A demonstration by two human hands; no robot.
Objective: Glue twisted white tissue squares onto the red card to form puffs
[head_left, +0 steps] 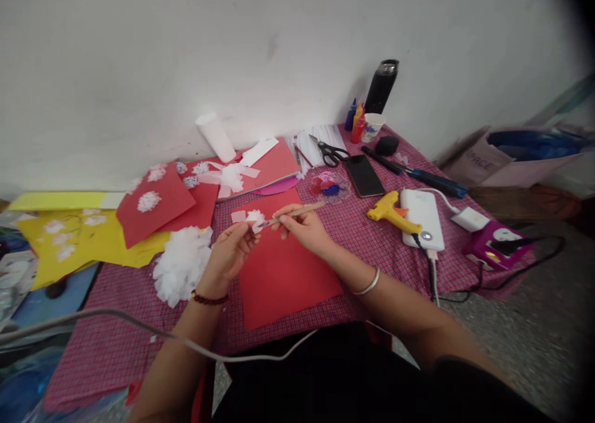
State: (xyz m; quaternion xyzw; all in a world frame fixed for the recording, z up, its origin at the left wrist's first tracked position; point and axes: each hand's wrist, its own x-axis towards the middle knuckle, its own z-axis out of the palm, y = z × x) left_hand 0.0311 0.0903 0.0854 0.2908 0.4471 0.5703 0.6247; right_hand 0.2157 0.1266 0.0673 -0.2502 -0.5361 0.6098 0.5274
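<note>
One tissue piece [255, 218], one stick [297, 212], two hands

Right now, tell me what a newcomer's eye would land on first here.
First, the two hands at the centre: the left hand pinches a small white paper piece, while the right hand holds a thin brush to it, above a red sheet. Next, the fluffy white paper pile left of the hands, and the yellow glue gun to the right on the checked cloth.

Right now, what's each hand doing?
Left hand: closed, pinching a small white paper piece.
Right hand: closed, holding a thin brush.
</note>
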